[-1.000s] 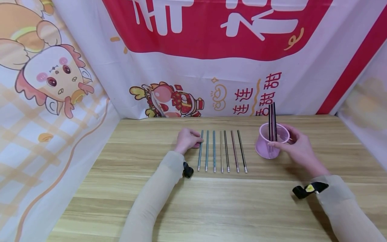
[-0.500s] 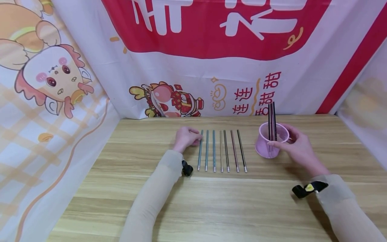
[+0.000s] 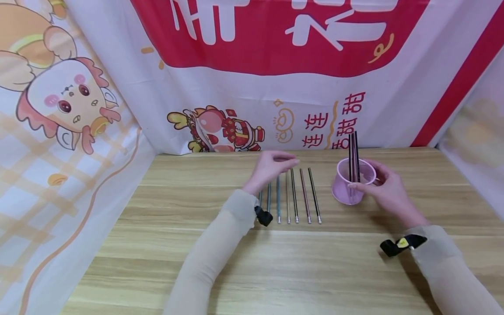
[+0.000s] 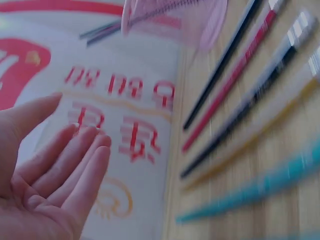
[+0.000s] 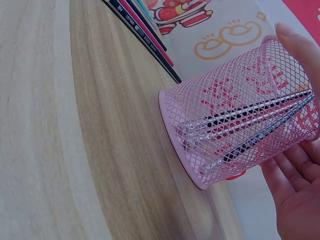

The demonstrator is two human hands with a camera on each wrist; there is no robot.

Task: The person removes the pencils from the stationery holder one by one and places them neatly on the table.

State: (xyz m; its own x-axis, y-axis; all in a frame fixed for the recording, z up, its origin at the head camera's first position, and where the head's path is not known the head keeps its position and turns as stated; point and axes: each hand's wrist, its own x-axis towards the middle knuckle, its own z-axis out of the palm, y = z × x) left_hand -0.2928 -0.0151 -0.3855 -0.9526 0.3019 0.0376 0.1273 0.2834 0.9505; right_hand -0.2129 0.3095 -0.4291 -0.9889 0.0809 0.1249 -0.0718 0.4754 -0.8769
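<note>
My left hand [image 3: 271, 167] hovers over the far ends of a row of pencils, its fingers loosely extended and nothing between them. In the left wrist view its thumb and fingers are apart. The row holds blue pencils [image 3: 278, 201], partly hidden by the hand and wrist, then a yellowish pencil [image 3: 288, 201], a black pencil [image 3: 295, 199], a red pencil [image 3: 305, 194] and another black pencil [image 3: 314, 194]. At the right, my right hand [image 3: 391, 194] grips a pink mesh pencil cup [image 5: 220, 95] near its rim. Dark pencils [image 3: 353, 151] stand in the cup, leaning together.
The wooden table [image 3: 299, 271] meets a white cloth backdrop [image 3: 252, 92] with red print just behind the pencils. A patterned cloth [image 3: 78, 175] hangs at the left. Each wrist wears a black camera strap.
My left hand has left the leftmost blue pencil, moving right and up across the row with nothing in it. My right hand and the cup stay in place.
</note>
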